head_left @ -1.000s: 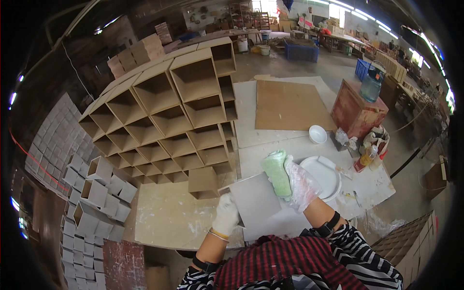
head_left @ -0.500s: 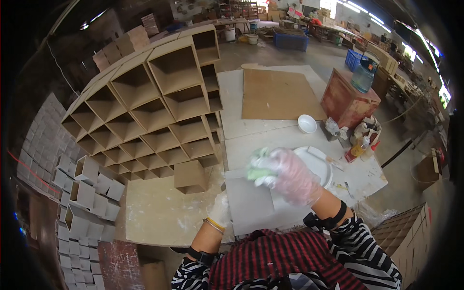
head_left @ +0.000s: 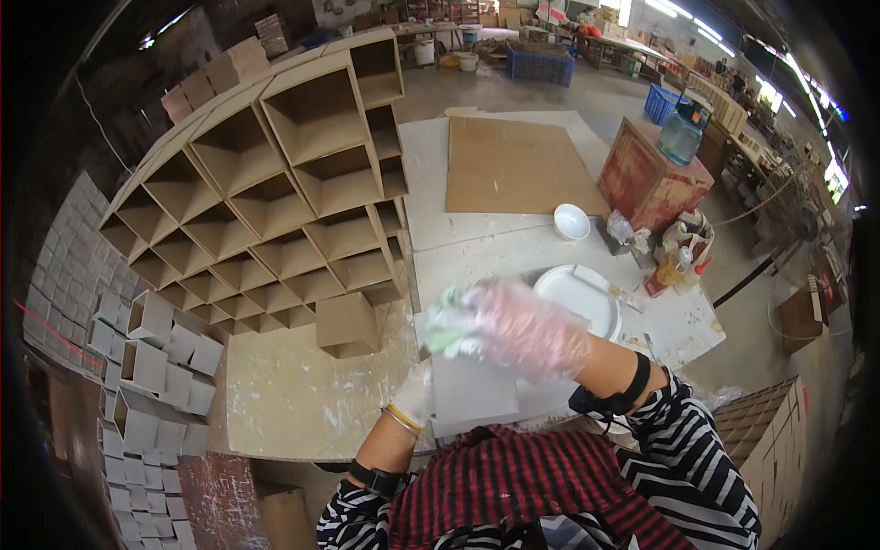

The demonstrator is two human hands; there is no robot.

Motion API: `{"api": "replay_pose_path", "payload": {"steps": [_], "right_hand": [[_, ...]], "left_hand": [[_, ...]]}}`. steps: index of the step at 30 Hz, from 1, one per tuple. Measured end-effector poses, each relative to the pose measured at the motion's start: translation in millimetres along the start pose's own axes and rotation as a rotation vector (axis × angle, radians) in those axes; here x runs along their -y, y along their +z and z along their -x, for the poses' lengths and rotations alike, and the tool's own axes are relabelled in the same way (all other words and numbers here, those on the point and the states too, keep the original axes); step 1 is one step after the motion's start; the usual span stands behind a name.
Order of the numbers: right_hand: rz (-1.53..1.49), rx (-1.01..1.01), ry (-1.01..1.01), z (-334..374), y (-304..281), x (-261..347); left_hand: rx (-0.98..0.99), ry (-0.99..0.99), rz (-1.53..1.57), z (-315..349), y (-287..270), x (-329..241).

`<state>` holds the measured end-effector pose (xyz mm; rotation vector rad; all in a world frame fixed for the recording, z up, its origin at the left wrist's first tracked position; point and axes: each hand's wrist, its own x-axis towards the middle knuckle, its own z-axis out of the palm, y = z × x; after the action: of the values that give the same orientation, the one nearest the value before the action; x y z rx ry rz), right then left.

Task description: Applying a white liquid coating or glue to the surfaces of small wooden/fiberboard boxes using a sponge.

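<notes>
right grip (head_left: 527, 330): wrapped around bunched green cloth (head_left: 445, 326), judged soft, light; hold by its middle. left grip (head_left: 415, 394): at left edge of grey panel (head_left: 472, 390); finger closure cannot be judged. panel, right of this grip: probably light, stiff; hold by edges.

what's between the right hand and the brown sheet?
Head view: just bare, stained white tabletop between the right hand and the brown sheet; the white bowl sits off to the right.
</notes>
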<state>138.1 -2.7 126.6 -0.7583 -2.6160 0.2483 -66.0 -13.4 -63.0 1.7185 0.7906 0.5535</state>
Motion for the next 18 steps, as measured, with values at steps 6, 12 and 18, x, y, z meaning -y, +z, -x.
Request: {"api": "replay_pose_path", "payload": {"steps": [6,12,18], "right_hand": [[0.499,-0.103,-0.033,13,17,-34],[-1.098,-0.592,1.014,39,35,-50],[-0.862,-0.739,0.477,45,84,-58]], "left_hand": [[-0.060,0.573,-0.547,13,-14,-18],[-0.205,0.196,-0.413,23,-21,-56],[-0.264,0.438,-0.789,3,-21,-106]]}}
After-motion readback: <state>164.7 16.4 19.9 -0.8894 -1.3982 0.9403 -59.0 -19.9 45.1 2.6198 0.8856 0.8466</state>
